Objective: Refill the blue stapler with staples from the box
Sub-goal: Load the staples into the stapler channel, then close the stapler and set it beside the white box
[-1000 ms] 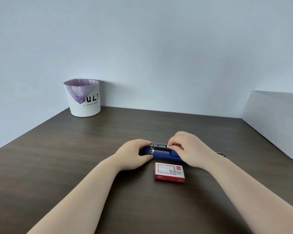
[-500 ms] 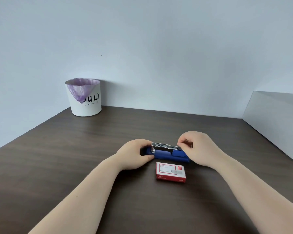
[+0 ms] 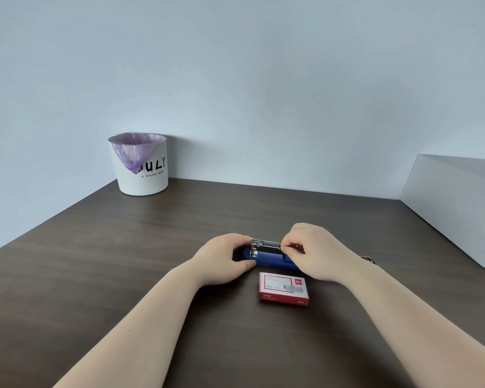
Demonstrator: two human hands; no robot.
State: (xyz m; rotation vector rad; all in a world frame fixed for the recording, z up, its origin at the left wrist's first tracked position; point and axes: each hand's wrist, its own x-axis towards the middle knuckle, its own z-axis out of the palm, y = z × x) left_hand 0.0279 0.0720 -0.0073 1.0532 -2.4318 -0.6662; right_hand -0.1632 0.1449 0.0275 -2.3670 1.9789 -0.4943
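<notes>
The blue stapler (image 3: pixel 272 260) lies on the dark wooden table (image 3: pixel 123 261), its long side towards me. My left hand (image 3: pixel 221 259) grips its left end, thumb at the front. A metal staple channel (image 3: pixel 266 243) stands exposed along the top, slightly raised. My right hand (image 3: pixel 314 252) pinches the right end of that metal part with thumb and forefinger. The red and white staple box (image 3: pixel 283 288) lies closed just in front of the stapler, untouched by either hand. The stapler's right end is hidden behind my right hand.
A white bin (image 3: pixel 140 166) with a purple liner stands at the back left against the wall. A grey slanted box (image 3: pixel 457 203) takes up the right edge. A small dark object (image 3: pixel 368 259) peeks out behind my right wrist.
My right hand slid to the right along the stapler's top, and more of the metal channel now shows. My left hand stayed on the left end. The box has not moved.
</notes>
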